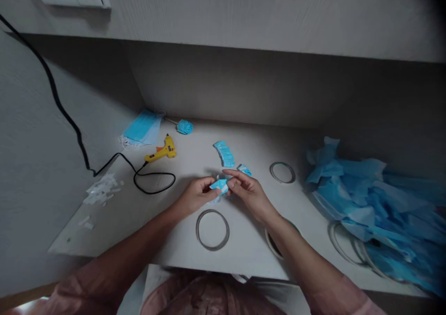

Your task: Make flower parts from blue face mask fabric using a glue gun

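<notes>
Both hands meet over the middle of a white desk [244, 245]. My left hand [196, 195] and my right hand [246, 189] pinch a small folded piece of blue mask fabric [219, 186] between their fingertips. Just behind them lie a pleated blue strip [225, 153] and a smaller blue piece [244, 169]. A metal wire ring [212, 230] lies flat on the desk in front of the hands.
A yellow glue gun [162, 151] with a black cord [69, 122] lies at the back left, near stacked blue masks [142, 127] and a blue fabric flower [184, 127]. White scraps [101, 189] lie left. More rings [282, 172] and a heap of blue mask material [376, 199] fill the right.
</notes>
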A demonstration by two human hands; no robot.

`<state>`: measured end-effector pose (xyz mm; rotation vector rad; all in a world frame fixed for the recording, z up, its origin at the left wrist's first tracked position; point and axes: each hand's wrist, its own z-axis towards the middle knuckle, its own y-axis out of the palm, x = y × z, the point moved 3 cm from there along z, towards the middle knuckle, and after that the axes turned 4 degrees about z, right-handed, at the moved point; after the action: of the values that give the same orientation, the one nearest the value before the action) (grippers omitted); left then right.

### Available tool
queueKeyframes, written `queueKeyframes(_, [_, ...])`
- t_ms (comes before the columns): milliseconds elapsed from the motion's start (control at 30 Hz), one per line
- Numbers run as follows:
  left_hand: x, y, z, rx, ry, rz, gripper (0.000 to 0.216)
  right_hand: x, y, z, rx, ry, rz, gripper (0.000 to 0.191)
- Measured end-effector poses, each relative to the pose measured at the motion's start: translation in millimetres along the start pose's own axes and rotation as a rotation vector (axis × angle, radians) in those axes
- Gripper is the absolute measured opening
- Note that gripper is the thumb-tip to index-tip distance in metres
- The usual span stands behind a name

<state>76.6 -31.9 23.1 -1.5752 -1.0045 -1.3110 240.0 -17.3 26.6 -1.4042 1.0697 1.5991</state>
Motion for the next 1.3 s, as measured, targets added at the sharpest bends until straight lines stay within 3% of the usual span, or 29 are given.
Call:
queueKeyframes(533, [-2.5,-1.2,0.6,0.001,-0.033,0.056,0.033,1.7,0.9,-3.0,0.125,-0.045,0.024,0.030])
queueKeyframes(900, [-1.7,-4.2,0.6,0.083,-0.067,0.016,0.031,0.6,0.8,-5.1,0.090,0.008,0.049,0.030])
queueKeyframes(1100, [-1.8,-4.1,-0.9,0.079,-0.064,0.013,0.033,5.0,2.1,-3.6,0.009,-0.015,0.053,0.032])
queueKeyframes(1300, [2.2,-0.4,-2.3,0.036,-0.016,-0.006,0.028,4.1,3.5,-3.3,0.032,-0.026,0.009,0.033])
